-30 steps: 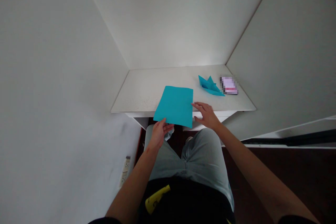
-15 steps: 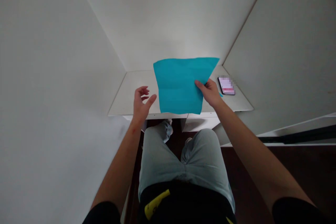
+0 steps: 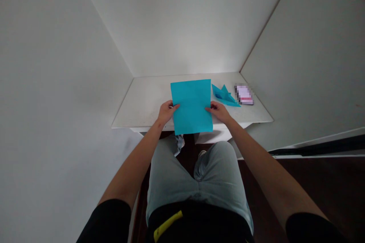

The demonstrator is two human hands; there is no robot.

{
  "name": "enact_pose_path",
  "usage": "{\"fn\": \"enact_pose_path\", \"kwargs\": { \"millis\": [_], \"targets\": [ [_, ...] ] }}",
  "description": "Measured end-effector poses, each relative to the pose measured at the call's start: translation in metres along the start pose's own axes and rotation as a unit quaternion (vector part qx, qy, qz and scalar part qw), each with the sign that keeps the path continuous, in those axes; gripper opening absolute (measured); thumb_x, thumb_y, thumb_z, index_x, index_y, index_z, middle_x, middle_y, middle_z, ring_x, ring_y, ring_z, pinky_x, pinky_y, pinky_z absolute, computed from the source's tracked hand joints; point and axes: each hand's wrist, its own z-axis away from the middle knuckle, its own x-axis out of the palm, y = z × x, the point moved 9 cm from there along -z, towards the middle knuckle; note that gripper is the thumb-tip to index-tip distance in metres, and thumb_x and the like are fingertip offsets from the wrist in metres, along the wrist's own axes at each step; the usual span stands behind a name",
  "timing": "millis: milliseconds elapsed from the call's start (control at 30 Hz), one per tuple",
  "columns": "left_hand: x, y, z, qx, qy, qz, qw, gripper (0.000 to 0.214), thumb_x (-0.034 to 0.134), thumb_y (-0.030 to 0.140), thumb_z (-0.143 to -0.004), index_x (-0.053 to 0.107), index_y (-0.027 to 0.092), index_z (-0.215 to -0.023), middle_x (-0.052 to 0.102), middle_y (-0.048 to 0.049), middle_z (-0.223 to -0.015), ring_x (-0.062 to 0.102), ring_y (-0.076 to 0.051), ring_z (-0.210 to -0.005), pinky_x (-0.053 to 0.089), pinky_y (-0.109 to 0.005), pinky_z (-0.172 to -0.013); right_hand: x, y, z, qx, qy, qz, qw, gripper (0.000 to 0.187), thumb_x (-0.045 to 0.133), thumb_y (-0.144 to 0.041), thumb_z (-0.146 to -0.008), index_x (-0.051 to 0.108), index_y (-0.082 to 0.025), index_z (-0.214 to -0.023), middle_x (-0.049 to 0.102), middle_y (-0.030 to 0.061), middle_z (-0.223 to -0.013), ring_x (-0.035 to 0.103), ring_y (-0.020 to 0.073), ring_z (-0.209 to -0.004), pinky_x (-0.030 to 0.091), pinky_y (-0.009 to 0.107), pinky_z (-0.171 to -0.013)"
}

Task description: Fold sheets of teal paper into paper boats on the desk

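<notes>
A teal sheet of paper lies on the white desk, its near edge hanging over the desk's front. My left hand grips the sheet's left edge with closed fingers. My right hand pinches the right edge. Just right of the sheet rests a folded teal paper figure.
A phone lies at the desk's right, beyond the folded figure. White walls close in on the left, back and right. My knees in grey trousers are under the desk's front edge; dark floor shows to the right.
The sheet was lifted and turned in the air by my right hand alone, then came back down onto the desk. My left hand has taken hold of its left edge again.
</notes>
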Motion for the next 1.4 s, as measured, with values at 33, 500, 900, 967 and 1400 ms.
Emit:
{"fn": "enact_pose_path", "kwargs": {
  "millis": [33, 500, 900, 967, 1400],
  "targets": [
    [-0.001, -0.002, -0.002, 0.003, 0.000, -0.012, 1.000, 0.022, 0.084, 0.041, -0.080, 0.080, 0.021, -0.089, 0.082, -0.0059, -0.092, 0.073, -0.023, -0.085, 0.058, -0.036, -0.085, -0.004, 0.006, 0.000, 0.005, 0.012, 0.020, 1.000, 0.043, 0.082, -0.065, -0.077, 0.074, -0.025, -0.089, 0.074, 0.0023, -0.083, 0.066, 0.0227, -0.077, 0.059, 0.042, -0.079],
    [0.006, 0.009, 0.025, 0.113, -0.085, -0.312, 0.939, 0.046, 0.049, 0.008, -0.094, 0.087, 0.031, -0.105, 0.082, -0.0019, -0.131, 0.071, -0.027, -0.128, 0.042, -0.054, -0.122, -0.032, 0.021, 0.007, -0.013, 0.154, 0.052, 0.987, 0.027, 0.061, -0.047, -0.093, 0.075, -0.025, -0.099, 0.073, 0.0097, -0.111, 0.065, 0.0258, -0.099, 0.057, 0.043, -0.090],
    [0.090, 0.006, 0.060, 0.144, -0.204, -0.505, 0.826, 0.067, 0.040, 0.046, -0.113, 0.042, 0.012, -0.170, 0.034, -0.0125, -0.180, 0.027, -0.031, -0.170, 0.022, -0.053, -0.139, 0.075, -0.039, 0.021, -0.115, -0.039, 0.287, 0.950, 0.057, 0.035, -0.051, -0.113, 0.066, -0.020, -0.150, 0.066, 0.0151, -0.156, 0.060, 0.0318, -0.146, 0.045, 0.053, -0.126],
    [0.088, 0.000, 0.053, 0.157, -0.210, -0.511, 0.819, 0.067, 0.039, 0.043, -0.112, 0.040, 0.011, -0.171, 0.034, -0.0128, -0.180, 0.027, -0.030, -0.170, 0.020, -0.052, -0.140, 0.107, -0.039, 0.023, -0.105, -0.093, 0.336, 0.931, 0.066, 0.031, -0.055, -0.114, 0.056, -0.018, -0.162, 0.052, 0.0142, -0.170, 0.048, 0.0313, -0.159, 0.039, 0.054, -0.131],
    [0.061, -0.009, 0.033, 0.121, -0.143, -0.510, 0.839, 0.087, 0.044, 0.066, -0.107, 0.033, 0.012, -0.174, 0.026, -0.0169, -0.183, 0.023, -0.033, -0.171, 0.014, -0.053, -0.141, 0.046, 0.011, 0.009, -0.008, -0.100, 0.472, 0.876, 0.083, 0.030, -0.065, -0.110, 0.031, -0.013, -0.175, 0.029, 0.0153, -0.181, 0.027, 0.0365, -0.169, 0.016, 0.065, -0.139]
  ]
}}
